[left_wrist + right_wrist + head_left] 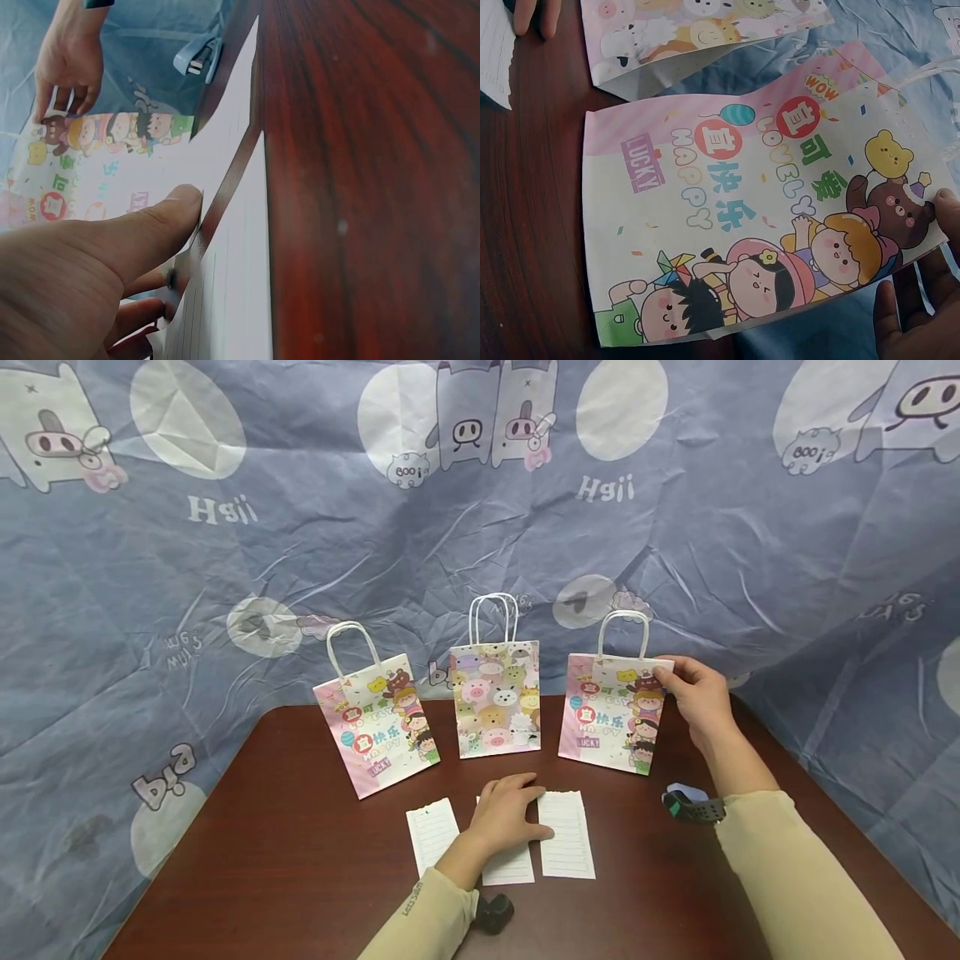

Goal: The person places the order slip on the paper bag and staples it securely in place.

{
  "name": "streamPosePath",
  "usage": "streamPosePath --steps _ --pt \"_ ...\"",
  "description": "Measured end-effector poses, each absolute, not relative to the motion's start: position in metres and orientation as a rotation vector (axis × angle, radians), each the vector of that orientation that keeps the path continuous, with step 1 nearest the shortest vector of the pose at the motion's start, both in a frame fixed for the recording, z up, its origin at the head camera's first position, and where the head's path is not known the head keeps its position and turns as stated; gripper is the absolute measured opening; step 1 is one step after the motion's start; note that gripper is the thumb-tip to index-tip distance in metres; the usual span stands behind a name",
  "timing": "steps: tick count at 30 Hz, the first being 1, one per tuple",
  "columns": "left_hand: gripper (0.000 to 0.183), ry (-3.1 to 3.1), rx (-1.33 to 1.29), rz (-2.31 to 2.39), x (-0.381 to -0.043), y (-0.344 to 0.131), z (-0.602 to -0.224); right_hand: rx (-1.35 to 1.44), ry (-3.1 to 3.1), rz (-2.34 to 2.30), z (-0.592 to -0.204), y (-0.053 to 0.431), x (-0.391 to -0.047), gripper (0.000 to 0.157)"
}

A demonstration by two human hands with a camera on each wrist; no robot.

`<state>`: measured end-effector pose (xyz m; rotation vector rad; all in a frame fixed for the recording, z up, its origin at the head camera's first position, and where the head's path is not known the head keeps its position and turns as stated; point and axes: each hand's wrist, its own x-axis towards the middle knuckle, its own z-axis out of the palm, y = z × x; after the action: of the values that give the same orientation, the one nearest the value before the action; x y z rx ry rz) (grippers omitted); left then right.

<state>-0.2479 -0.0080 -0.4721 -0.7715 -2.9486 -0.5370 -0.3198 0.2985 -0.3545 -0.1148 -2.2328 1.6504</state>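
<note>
My right hand point(697, 693) pinches the top right corner of a pink-and-white paper gift bag point(609, 714), thumb in front and fingers behind. In the right wrist view, this cartoon-printed bag point(757, 202) fills the middle. Over the middle of three lined paper slips lies my left hand point(506, 818), its fingers relaxed and apart. That middle slip point(510, 868) is partly hidden beneath it. The left thumb reaches the edge of the right slip point(566, 835); whether it presses there I cannot tell. The left slip point(433, 831) lies beside the wrist.
An animal-print paper bag point(497, 702) stands at the middle back. A matching pink-and-white bag point(377, 727) leans at the left. All have white handles. A blue cartoon cloth point(300, 527) hangs behind the dark wooden table point(285, 843).
</note>
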Motion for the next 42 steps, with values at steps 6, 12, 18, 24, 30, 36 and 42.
streamPosePath --steps 6,12,18,24,30,36,42 --pt "0.062 -2.945 -0.774 -0.542 -0.246 -0.009 -0.47 -0.109 -2.235 1.636 -0.355 0.297 -0.318 0.024" --pt "0.059 -2.939 -0.774 -0.548 -0.244 -0.009 -0.469 -0.115 -2.243 1.607 -0.356 0.298 -0.318 0.027" --pt "0.053 -2.922 -0.761 -0.549 -0.245 -0.008 -0.47 -0.101 -2.248 1.591 -0.357 0.298 -0.316 0.027" --pt "0.047 -2.883 -0.748 -0.536 -0.245 -0.007 -0.47 -0.098 -2.209 1.624 -0.357 0.296 -0.313 0.016" --pt "0.045 -2.847 -0.683 -0.579 -0.243 -0.005 -0.47 -0.068 -2.16 1.675 -0.358 0.291 -0.311 0.012" --pt "0.041 -2.804 -0.609 -0.536 -0.241 -0.003 -0.469 -0.064 -2.124 1.759 -0.36 0.288 -0.308 0.007" --pt "0.038 -2.782 -0.602 -0.508 -0.239 -0.003 -0.468 -0.045 -2.118 1.765 -0.361 0.288 -0.304 0.009"
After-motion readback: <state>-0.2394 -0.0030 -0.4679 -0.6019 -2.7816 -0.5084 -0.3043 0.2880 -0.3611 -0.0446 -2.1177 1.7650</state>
